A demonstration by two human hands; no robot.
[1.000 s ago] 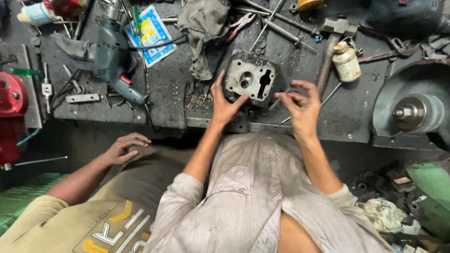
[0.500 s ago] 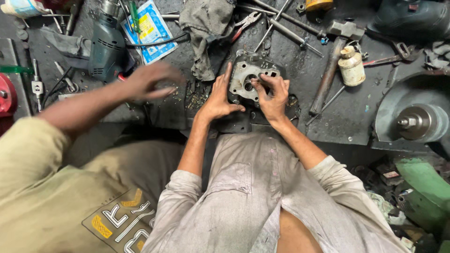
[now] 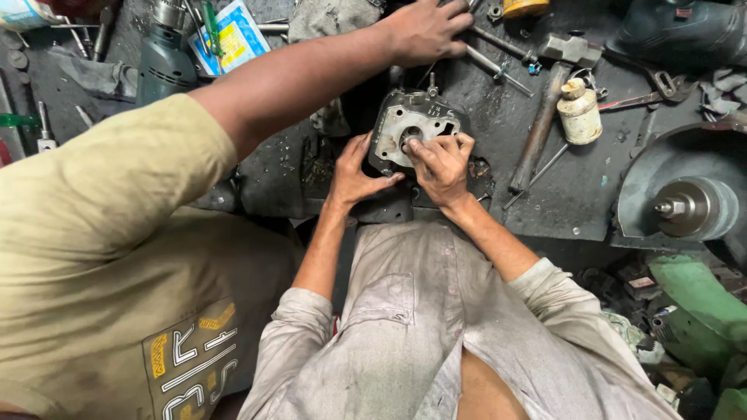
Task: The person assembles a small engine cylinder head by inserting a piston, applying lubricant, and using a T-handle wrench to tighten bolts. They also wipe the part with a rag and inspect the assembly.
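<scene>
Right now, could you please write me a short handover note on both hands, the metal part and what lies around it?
Left hand: open, palm braced against the left side of the grey metal engine casting, which stands at the front edge of the dark workbench.
Right hand: fingers pressed on the casting's face by its round centre bore; whether they pinch a small piece cannot be told.
Nearby: hammer and small cream bottle to the right, drill far left.
A co-worker's arm reaches across above the casting to the loose tools.
Done or left: not readable from this view.
</scene>
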